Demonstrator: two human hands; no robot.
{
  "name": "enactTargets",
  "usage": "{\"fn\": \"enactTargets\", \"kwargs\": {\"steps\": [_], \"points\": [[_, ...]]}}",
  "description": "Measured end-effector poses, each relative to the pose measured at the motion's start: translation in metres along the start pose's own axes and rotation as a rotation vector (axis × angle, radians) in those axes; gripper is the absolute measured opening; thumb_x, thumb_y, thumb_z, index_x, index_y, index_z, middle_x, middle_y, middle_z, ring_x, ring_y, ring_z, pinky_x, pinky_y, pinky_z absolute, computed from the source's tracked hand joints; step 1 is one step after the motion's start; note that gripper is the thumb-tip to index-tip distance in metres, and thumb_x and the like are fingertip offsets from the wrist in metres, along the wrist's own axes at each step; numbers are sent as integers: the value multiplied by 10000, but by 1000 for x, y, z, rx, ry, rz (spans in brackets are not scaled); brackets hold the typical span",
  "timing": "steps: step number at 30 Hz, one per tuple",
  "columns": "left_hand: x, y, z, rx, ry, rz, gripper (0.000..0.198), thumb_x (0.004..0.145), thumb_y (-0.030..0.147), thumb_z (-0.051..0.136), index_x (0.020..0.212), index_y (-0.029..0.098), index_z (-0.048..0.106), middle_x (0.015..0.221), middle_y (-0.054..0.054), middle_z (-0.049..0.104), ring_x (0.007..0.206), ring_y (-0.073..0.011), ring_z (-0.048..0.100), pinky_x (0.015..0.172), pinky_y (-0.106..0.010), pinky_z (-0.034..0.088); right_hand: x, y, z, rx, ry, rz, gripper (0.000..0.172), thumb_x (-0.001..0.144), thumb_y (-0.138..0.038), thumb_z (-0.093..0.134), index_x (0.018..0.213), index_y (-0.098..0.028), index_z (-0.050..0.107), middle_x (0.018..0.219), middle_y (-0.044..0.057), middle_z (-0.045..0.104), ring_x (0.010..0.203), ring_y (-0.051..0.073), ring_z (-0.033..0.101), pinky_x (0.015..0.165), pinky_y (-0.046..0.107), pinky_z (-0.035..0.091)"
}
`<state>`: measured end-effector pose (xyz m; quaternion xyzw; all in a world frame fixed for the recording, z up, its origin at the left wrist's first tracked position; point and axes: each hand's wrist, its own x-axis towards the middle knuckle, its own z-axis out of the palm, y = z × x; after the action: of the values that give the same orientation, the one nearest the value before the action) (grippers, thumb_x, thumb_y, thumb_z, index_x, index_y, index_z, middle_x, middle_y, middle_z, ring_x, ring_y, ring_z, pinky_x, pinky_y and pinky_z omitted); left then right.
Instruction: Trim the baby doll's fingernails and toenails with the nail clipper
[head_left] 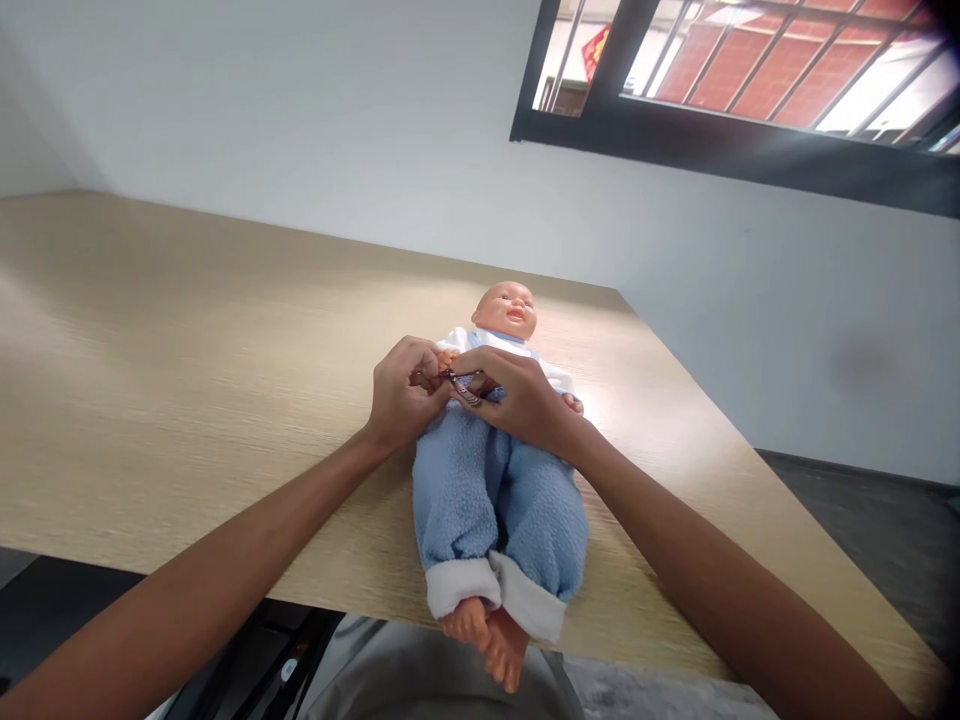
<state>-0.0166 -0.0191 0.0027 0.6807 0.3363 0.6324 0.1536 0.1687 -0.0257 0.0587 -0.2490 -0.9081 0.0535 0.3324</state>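
A baby doll [501, 500] in a blue fleece suit with white cuffs lies on its back on the wooden table [187, 380], head toward the wall, bare feet over the near edge. My left hand [401, 395] is closed around the doll's small hand at its chest. My right hand [517, 395] is closed on a small metal tool [465, 390], likely nail clippers, held against the doll's fingers. Both of my hands meet over the doll's chest.
The table runs wide to the left and ends at a slanted right edge [750, 440]. A white wall stands behind it, with a dark-framed barred window [735, 100] at the upper right. Dark floor shows at the right.
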Motion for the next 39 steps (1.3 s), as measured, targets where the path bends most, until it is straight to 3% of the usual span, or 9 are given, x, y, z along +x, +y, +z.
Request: {"fn": "enactTargets", "kwargs": {"steps": [4, 7, 12, 22, 39], "points": [[0, 1, 1, 12, 9, 4, 355, 761, 333, 794, 670, 190, 482, 886, -41, 641, 728, -131, 601, 545, -219, 508, 1, -5, -4, -64, -75, -86, 162, 937, -75, 487, 959, -189, 600, 996, 59, 667, 851, 151, 619, 714, 292, 518], [0, 1, 1, 22, 19, 4, 344, 774, 328, 781, 670, 188, 485, 882, -43, 640, 725, -129, 598, 529, -211, 489, 0, -8, -7, -95, -107, -138, 223, 960, -64, 434, 1013, -191, 610, 1113, 87, 655, 919, 166, 628, 731, 305, 525], [-1, 0, 2, 31, 20, -3, 331, 768, 299, 783, 672, 191, 486, 888, -46, 650, 745, -135, 598, 560, -221, 502, -1, -7, -9, -79, -86, -166, 245, 1007, -106, 396, 1031, -216, 614, 1055, 61, 661, 878, 140, 628, 724, 285, 526], [0, -3, 1, 31, 19, -3, 306, 756, 260, 765, 671, 195, 478, 891, -43, 648, 742, -138, 602, 549, -222, 500, -3, 5, 2, 18, 52, -64, 114, 952, -129, 569, 990, -225, 615, 941, 12, 660, 825, 127, 614, 735, 289, 529], [0, 0, 3, 72, 32, -21, 320, 773, 294, 751, 666, 201, 464, 860, -43, 631, 756, -154, 596, 547, -229, 491, -2, 3, 1, 107, 84, 49, 85, 947, -229, 633, 1026, -224, 663, 946, 18, 698, 809, 129, 636, 728, 283, 526]]}}
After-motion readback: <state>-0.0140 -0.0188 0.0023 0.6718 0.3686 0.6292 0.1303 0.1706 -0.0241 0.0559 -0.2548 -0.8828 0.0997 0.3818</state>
